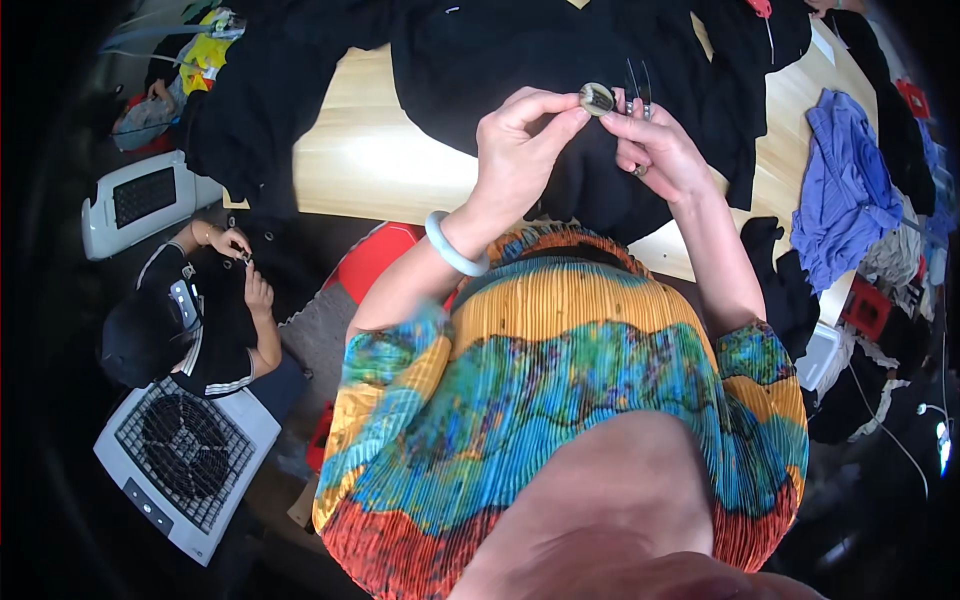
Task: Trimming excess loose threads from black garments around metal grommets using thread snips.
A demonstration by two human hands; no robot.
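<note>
Above the table, both hands meet at a small round piece (597,98), pale at the rim and dark in the middle. Its kind is too small to tell. My left hand (522,140), with a pale bangle on the wrist, pinches it between thumb and fingers. At its other side, the thumb and fingers of my right hand (662,150) are closed by it. A pair of thread snips (640,85) also sits in my right hand, its two dark blades pointing up and apart. Black fabric (480,70) lies below both hands.
A light wooden table (385,140) carries the black fabric. Purple-blue cloth (845,190) hangs over its right edge. At the left, another person (190,310) in a black cap works with both hands. Near them stand a white fan unit (190,460) and a red bin (375,260).
</note>
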